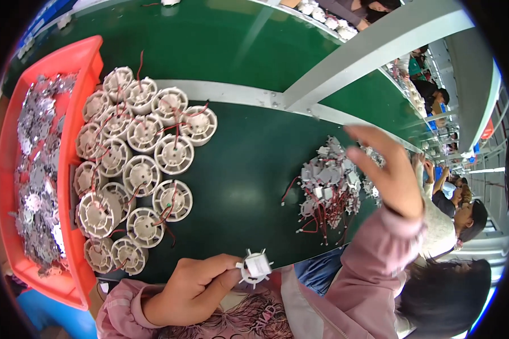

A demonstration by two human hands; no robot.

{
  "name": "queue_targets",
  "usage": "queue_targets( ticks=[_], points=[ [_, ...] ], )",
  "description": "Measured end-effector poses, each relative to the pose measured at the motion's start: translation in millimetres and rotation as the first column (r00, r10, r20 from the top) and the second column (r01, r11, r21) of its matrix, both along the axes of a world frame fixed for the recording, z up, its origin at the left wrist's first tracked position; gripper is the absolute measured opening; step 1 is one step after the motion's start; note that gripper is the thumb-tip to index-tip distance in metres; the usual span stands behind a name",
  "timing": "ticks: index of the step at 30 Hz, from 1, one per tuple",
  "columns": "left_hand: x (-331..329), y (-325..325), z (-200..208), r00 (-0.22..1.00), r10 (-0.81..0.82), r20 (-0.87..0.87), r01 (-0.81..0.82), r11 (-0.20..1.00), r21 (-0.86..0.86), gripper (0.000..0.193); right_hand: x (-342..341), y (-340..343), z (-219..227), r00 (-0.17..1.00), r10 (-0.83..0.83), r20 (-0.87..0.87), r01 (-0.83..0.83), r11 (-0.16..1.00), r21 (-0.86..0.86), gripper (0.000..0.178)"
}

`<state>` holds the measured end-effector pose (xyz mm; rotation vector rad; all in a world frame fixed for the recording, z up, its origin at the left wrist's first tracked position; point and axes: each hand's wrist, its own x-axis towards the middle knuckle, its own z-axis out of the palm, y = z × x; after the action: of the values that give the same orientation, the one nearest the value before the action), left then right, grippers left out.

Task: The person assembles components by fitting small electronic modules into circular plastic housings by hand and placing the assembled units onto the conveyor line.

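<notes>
My left hand (195,287) pinches a small white plastic part (256,266) with thin prongs around its edge, held near my body at the table's front edge. My right hand (387,169) is raised over the right end of a pile of small grey-white parts with red wires (328,181). Its thumb and fingers are apart, and nothing shows between them. Some of the pile is hidden behind this hand. To the left stand several round white spoked housings (143,176), grouped close together and partly stacked, with red wires lying across them.
A red bin (90,62) filled with small silvery metal pieces stands at the far left. A grey-white metal frame bar (373,53) rises across the back right over the green table (243,164). Other people (444,226) sit along the line at right.
</notes>
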<state>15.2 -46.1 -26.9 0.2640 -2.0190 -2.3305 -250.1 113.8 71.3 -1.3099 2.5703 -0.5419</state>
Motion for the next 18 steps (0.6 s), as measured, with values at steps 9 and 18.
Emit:
queue_targets(
  ticks=[9, 18],
  points=[
    [23, 4, 14, 0.995, 0.062, -0.079, -0.066, 0.996, -0.053, 0.015, 141, -5, -25, 0.879, 0.468, -0.09, -0.476, 0.849, -0.23, 0.05],
    [42, 17, 17, 0.967, 0.205, -0.151, -0.235, 0.946, -0.225, 0.015, 171, -6, -32, 0.924, 0.361, 0.127, -0.31, 0.901, -0.305, 0.047]
  ],
)
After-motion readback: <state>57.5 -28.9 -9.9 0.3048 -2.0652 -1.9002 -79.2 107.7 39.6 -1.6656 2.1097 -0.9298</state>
